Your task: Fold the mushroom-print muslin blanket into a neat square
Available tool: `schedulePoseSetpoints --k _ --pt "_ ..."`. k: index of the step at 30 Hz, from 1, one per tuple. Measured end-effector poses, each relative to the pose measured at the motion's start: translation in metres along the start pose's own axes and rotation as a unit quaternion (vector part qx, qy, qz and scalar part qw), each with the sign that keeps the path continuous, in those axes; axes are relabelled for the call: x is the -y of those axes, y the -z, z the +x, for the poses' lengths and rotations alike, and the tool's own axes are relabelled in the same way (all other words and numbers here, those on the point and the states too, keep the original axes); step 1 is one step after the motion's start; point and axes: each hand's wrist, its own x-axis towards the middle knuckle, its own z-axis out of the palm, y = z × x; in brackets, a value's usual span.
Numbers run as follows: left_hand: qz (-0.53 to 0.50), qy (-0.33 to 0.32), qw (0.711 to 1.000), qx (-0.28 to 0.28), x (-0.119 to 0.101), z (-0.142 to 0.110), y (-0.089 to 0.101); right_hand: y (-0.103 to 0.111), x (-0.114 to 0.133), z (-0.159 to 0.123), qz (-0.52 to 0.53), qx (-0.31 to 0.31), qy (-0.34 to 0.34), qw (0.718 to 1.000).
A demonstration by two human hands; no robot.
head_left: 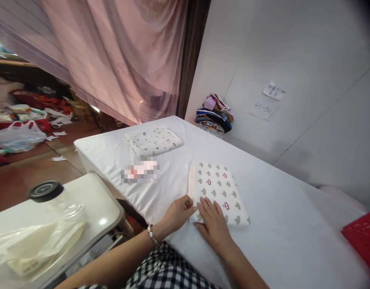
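Observation:
A folded white cloth [216,182] printed with grey mushrooms and several red ones lies flat on the white-covered table [272,224]. At its near left corner, the curled fingers of my left hand [178,212] pinch the folded edge. My right hand [214,224] rests palm down on the near part of the same cloth, fingers stretched out. Farther back on the table is a second folded white cloth [154,141] with small scattered prints. Between that cloth and my left forearm, a blurred-out pinkish patch [140,169] cannot be made out.
To the left stands a white table [100,200] with a clear, black-lidded jar [46,191] and a crumpled plastic bag [46,245]. Folded clothes [215,114] are stacked by the wall. A red object [362,237] sits at the right edge. Pink curtains [127,52] hang behind.

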Motion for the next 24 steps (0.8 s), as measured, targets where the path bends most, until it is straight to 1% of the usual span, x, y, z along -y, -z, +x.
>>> schedulePoseSetpoints --k 3,4,7,9,12,14,18,21,24 --pt "-0.023 0.002 1.000 0.022 0.004 0.005 0.002 -0.002 -0.002 -0.003 -0.012 -0.001 0.006 1.000" --pt "-0.024 0.003 0.999 0.020 0.004 0.009 0.004 -0.002 -0.002 -0.004 -0.016 -0.002 0.006 1.000" --pt "0.005 0.004 1.000 -0.021 0.000 0.030 0.010 -0.001 -0.003 -0.004 -0.026 -0.005 0.004 1.000" --pt "0.035 0.018 0.998 -0.044 -0.004 0.047 0.014 0.000 -0.003 -0.003 -0.027 -0.007 0.002 1.000" --pt "0.071 0.054 0.995 -0.046 -0.008 0.070 0.015 0.001 0.001 -0.003 -0.023 -0.011 0.004 1.000" --pt "0.096 0.071 0.992 -0.051 -0.007 0.080 0.012 0.001 0.005 -0.004 -0.022 -0.010 0.015 1.000" --pt "0.141 0.087 0.984 -0.064 -0.001 0.087 0.007 0.000 0.011 -0.006 -0.021 -0.009 0.039 0.999" --pt "0.136 0.090 0.985 -0.055 0.003 0.087 0.007 -0.002 0.011 -0.006 -0.014 -0.014 0.046 0.999" --pt "0.142 0.084 0.985 -0.047 0.001 0.086 0.009 -0.004 0.010 -0.006 -0.005 -0.023 0.044 0.999"
